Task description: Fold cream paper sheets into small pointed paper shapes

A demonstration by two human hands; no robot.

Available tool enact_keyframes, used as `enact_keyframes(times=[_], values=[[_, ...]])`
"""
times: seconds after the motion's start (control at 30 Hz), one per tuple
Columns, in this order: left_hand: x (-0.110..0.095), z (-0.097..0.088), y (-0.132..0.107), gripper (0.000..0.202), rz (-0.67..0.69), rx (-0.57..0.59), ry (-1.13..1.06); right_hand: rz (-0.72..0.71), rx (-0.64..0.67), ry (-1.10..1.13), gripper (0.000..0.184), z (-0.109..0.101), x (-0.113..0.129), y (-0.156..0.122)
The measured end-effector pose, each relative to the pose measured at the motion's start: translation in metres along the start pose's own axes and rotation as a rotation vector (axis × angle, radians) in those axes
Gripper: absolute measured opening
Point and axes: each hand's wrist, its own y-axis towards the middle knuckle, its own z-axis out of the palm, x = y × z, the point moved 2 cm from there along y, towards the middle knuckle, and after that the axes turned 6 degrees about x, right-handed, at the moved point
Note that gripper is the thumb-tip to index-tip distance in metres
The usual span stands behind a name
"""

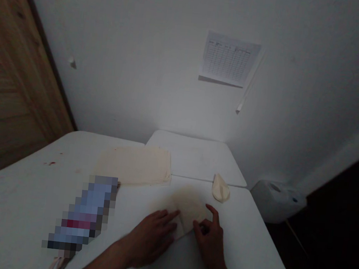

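Note:
A thin, cream-coloured sheet (189,204), slightly blurred, lies on the white table in front of me with a crease or fold line across it. I cannot tell whether it is cloth, paper or dough. Flat on its left part rests my left hand (156,237), fingers stretched out and the index fingertip by the crease. At the right edge, my right hand (210,238) pinches the sheet with the thumb and curled fingers, while its index finger is raised. Just beyond the right hand sits a small folded cream piece (221,189), pointed at the far end and rounded at the near end.
A stack of larger cream sheets (138,164) lies at the back left. Nearer is a blurred-out phone-like object (84,214) with a strap. A white wall with a printed chart (228,60) stands behind the table (196,153). A white container (278,202) is beyond the right edge.

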Motion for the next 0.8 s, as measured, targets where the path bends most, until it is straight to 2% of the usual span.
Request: enact_keyframes(times=[0.13, 0.23, 0.3, 0.37, 0.43, 0.5, 0.63, 0.8], values=[[0.005, 0.01, 0.014, 0.039, 0.003, -0.045, -0.008, -0.016, -0.029, -0.046, 0.055, -0.004, -0.004, -0.004], [0.008, 0.016, 0.016, 0.048, -0.006, -0.042, -0.004, -0.05, -0.054, -0.164, 0.043, -0.009, -0.006, -0.008], [0.01, 0.017, 0.015, 0.05, 0.002, -0.05, -0.015, -0.14, -0.084, -0.281, 0.025, -0.013, -0.002, -0.01], [0.009, 0.016, 0.013, 0.053, 0.026, -0.056, -0.029, -0.3, -0.079, -0.377, 0.013, -0.016, 0.008, -0.008], [0.009, 0.015, 0.012, 0.058, 0.038, -0.038, -0.03, -0.454, 0.023, -0.396, 0.015, -0.013, 0.018, -0.002], [0.008, 0.014, 0.01, 0.062, 0.031, -0.013, -0.024, -0.526, 0.139, -0.383, 0.016, -0.009, 0.025, 0.006], [0.005, 0.011, 0.005, 0.061, 0.018, -0.006, -0.022, -0.536, 0.327, -0.438, 0.019, 0.0, 0.022, 0.016], [0.004, 0.007, -0.011, 0.048, 0.057, -0.034, -0.031, -0.509, 0.369, -0.46, 0.017, -0.002, 0.013, 0.011]])
